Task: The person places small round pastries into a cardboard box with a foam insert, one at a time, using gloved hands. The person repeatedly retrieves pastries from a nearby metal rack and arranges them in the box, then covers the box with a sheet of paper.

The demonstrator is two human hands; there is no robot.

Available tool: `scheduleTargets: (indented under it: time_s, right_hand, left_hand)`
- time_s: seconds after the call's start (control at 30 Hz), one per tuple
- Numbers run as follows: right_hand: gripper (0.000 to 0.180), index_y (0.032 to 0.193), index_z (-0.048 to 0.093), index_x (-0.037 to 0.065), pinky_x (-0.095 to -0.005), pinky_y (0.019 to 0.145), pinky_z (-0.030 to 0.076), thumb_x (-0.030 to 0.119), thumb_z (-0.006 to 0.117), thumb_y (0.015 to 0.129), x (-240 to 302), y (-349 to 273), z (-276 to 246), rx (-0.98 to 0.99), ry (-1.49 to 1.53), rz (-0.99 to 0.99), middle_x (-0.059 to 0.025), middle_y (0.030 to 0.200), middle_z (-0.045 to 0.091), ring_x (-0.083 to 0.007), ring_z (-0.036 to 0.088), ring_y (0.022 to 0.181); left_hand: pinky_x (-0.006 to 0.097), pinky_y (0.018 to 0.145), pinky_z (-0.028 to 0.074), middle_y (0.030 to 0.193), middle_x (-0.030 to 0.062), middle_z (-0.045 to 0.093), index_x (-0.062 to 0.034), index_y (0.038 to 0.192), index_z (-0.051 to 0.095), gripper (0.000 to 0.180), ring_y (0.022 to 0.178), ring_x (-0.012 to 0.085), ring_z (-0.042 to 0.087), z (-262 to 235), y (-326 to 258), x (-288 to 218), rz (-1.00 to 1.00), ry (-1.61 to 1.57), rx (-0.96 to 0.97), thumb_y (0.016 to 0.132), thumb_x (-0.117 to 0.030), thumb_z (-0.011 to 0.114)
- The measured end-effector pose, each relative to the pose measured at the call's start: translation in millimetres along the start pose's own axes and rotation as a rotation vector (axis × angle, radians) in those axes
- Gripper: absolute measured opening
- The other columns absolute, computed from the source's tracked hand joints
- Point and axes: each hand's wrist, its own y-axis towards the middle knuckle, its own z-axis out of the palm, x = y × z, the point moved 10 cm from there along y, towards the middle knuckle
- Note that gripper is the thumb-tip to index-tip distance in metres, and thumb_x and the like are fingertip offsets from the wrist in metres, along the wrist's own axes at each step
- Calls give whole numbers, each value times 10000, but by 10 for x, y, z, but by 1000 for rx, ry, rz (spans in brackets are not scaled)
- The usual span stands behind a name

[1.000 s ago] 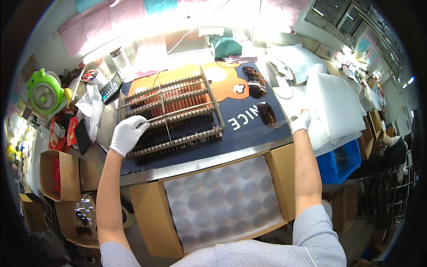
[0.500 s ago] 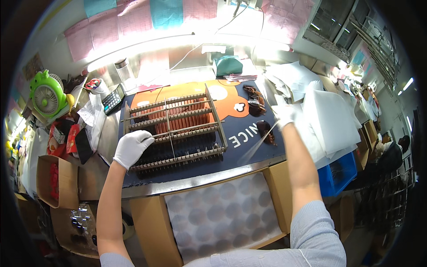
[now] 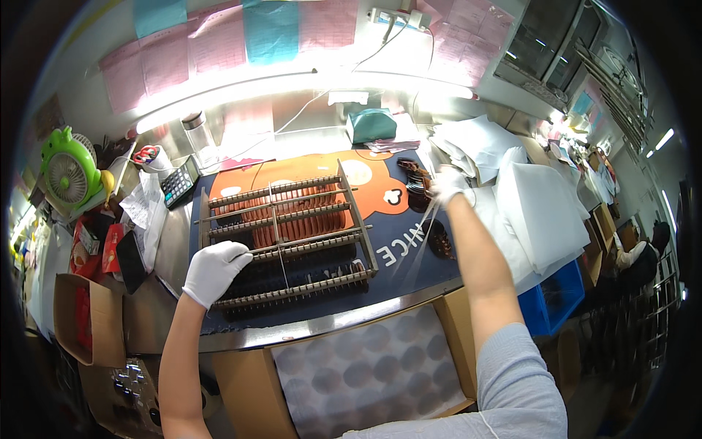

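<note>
A metal rack (image 3: 363, 219) with toothed bars lies on a dark blue and orange mat (image 3: 395, 256). Rows of thin brown, glossy lenses (image 3: 300, 217) stand on edge in its upper part; darker pieces fill the lower rows. My left hand (image 3: 217, 271), in a white glove, pinches the rack's left side with its fingers closed. To the right, my gloved right hand (image 3: 451, 185) is blurred beside a stack of brown lens-like pieces (image 3: 417, 183). A long, thin, shiny tool (image 3: 424, 238) slants down from it, too smeared to name. A smaller brown stack (image 3: 440, 240) lies just below.
White paper sheets (image 3: 541, 208) cover the right side above a blue bin (image 3: 552, 296). An open carton (image 3: 252, 384) with a dimpled white sheet (image 3: 358, 373) stands below the table edge. Left are a calculator (image 3: 180, 183), green fan (image 3: 69, 175) and small carton (image 3: 91, 318).
My right hand has moved up and left, from beside the lower brown stack to the upper one, carrying the thin tool. My left hand stays at the rack; the view has shifted slightly.
</note>
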Motion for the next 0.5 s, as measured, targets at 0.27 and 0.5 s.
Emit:
scheduleTargets:
  time_s: [0.27,0.5]
  right_hand:
    - [116,964,538,124,-240,380,305,215,483,1011,-872,90,1751,130,-373,49,-2,741,533,-80,397,462]
    - [194,892,471,139,-251,315,180,214,386,1050,889,-835,-1625,-592,292,-353,21,585,401,-77,272,387]
  left_hand:
    - [350,712,529,831,142,678,-11,898,699,140,770,295,671,6,2,56,-43,14,19,841,-137,714]
    - [356,717,532,832,156,682,-15,879,700,143,797,312,681,45,82,-22,-9,1,-15,838,-151,716]
